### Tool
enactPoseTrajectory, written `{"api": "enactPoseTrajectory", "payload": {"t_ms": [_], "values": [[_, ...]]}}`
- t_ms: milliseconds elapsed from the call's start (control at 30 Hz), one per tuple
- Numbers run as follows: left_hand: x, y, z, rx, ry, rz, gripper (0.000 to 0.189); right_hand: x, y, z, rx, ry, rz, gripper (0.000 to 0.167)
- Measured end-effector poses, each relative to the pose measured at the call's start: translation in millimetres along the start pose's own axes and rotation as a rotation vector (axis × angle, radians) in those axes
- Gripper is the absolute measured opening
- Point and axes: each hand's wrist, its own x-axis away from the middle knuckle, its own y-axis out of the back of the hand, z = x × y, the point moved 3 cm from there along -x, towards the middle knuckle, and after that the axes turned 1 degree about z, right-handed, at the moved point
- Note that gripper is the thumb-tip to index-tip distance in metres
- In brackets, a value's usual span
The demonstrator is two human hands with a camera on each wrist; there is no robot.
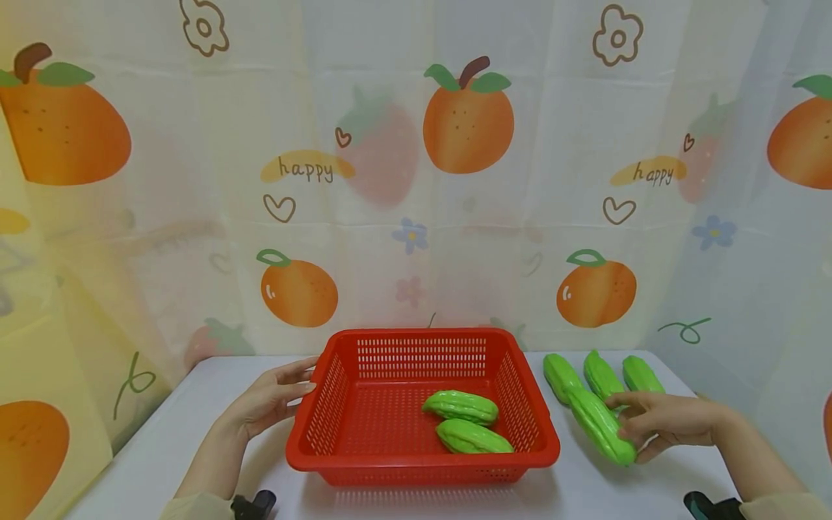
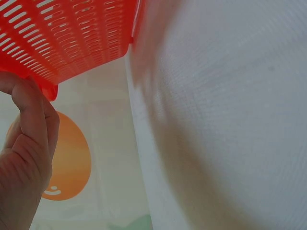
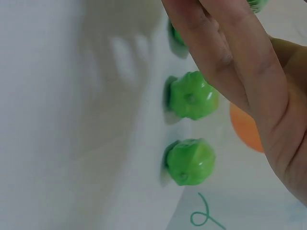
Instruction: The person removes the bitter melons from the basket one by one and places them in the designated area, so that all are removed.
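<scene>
A red plastic basket (image 1: 390, 466) with slotted walls stands on the table. Inside, toward its right, lie two green bitter melons (image 1: 460, 406). At the basket's left rim is my left hand (image 1: 273, 393), its fingertips touching the rim from outside with the fingers loosely extended. My right hand (image 1: 663, 422) holds a bitter melon (image 1: 594, 422) between thumb and fingers, right of the basket. In the right wrist view the fingers (image 3: 240, 57) hide nearly all of it. Behind it, more bitter melons (image 1: 642, 374) lie on the table.
The white table (image 1: 214, 386) ends at a fruit-printed curtain (image 1: 468, 238) close behind the basket. Two bitter melons (image 3: 192, 163) show low on the right wrist view's table edge, spaced apart. Dark wrist straps (image 1: 253, 504) sit on both arms.
</scene>
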Motion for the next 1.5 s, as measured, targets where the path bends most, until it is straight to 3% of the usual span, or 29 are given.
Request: {"api": "enactPoseTrajectory", "payload": {"t_ms": [633,1000,1500], "values": [[0.7,-1.4,-2.0,-0.009,0.002,0.003,0.069,-2.4,-1.9,-20.2,-0.052,-0.074,-0.039,0.053],[-0.4,-0.1,-1.2,-0.021,0.007,-0.014,0.067,-3.8,-4.3,-24.5,-0.027,-0.146,-0.07,0.058],[0.8,-1.4,-2.4,-0.022,0.006,-0.013,0.068,-1.8,-5.1,-24.8,-0.007,-0.169,-0.069,0.058]]}}
